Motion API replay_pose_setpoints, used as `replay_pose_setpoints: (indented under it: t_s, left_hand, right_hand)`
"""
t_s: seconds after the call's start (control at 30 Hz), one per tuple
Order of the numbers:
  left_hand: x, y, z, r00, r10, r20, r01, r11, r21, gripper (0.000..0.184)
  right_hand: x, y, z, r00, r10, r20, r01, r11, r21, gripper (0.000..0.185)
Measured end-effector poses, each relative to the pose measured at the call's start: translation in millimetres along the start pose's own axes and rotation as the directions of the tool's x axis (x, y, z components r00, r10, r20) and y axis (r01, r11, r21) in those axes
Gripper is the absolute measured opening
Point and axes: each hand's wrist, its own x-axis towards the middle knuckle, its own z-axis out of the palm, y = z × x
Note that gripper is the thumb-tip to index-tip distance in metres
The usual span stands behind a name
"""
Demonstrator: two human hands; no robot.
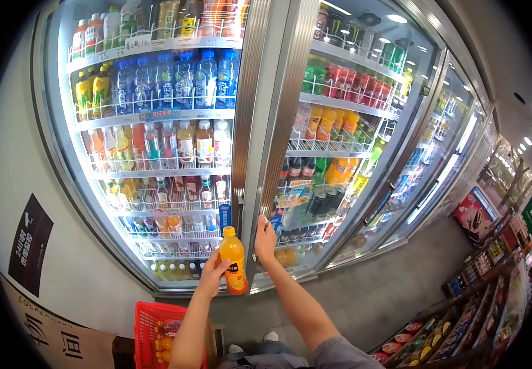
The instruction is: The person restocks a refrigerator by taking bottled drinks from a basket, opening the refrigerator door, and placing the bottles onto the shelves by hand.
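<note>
My left hand (214,275) is closed around an orange juice bottle (232,258), held upright with its orange cap on and a dark label facing me. Close to its right, my right hand (265,241) is raised to the metal frame of a glass fridge door (285,123), fingers curled round the door handle there; the hand hides most of the handle. Behind the door stand shelves of cans and bottles, with orange drinks (327,123) on a middle shelf.
A red shopping basket (145,320) with orange-coloured drinks sits low on the left, beside my left forearm. Another fridge section (155,114) full of bottles is left of the doors. Snack shelves (456,320) line the right side. Grey floor tiles (352,295) run between.
</note>
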Motion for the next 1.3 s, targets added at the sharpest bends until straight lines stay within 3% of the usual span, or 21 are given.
replay_pose_setpoints:
  t_s: [0.03,0.1,0.27,0.43,0.5,0.53,0.67,0.93,1.3]
  left_hand:
    - [-3.4,-2.2,0.3,1.000,-0.003,0.000,0.003,1.000,-0.013,0.056]
    - [-12.0,-1.4,0.9,0.999,0.031,0.029,-0.031,0.999,0.022,0.056]
    - [-36.7,0.7,6.2,0.999,0.020,0.042,-0.021,1.000,0.022,0.056]
    - [-55.3,-2.8,22.5,0.998,0.025,0.057,-0.027,0.999,0.032,0.053]
    - [-64.6,-5.5,36.4,0.998,0.012,0.059,-0.014,0.999,0.042,0.052]
    - [-68.4,-8.9,42.7,0.998,0.012,0.068,-0.015,0.999,0.044,0.052]
    - [-91.9,-16.0,81.1,0.993,-0.004,0.121,-0.002,0.999,0.050,0.052]
    - [-137.4,-52.2,146.3,0.961,-0.084,0.262,0.072,0.996,0.053,0.055]
    - [-168.1,-98.8,253.4,0.879,-0.156,0.452,0.125,0.987,0.097,0.058]
  right_hand:
    - [-3.4,3.9,-1.5,1.000,0.000,0.000,0.000,1.000,-0.013,0.055]
    - [-15.9,7.9,-1.2,0.979,-0.134,-0.151,0.139,0.990,0.019,0.048]
    - [-54.5,3.8,-22.1,0.976,-0.055,-0.211,0.073,0.994,0.076,0.041]
    - [-86.0,23.8,-52.3,0.955,-0.118,-0.273,0.146,0.985,0.088,0.039]
    - [-89.7,42.5,-67.0,0.902,-0.256,-0.348,0.298,0.952,0.071,0.037]
    - [-99.4,44.0,-78.8,0.888,-0.275,-0.369,0.288,0.957,-0.019,0.034]
    - [-134.2,44.9,-123.4,0.872,-0.287,-0.397,0.289,0.956,-0.056,0.031]
    - [-193.8,51.1,-218.2,0.858,-0.169,-0.485,0.256,0.959,0.120,0.030]
    - [-235.3,76.7,-366.6,0.793,-0.023,-0.609,0.151,0.975,0.160,0.035]
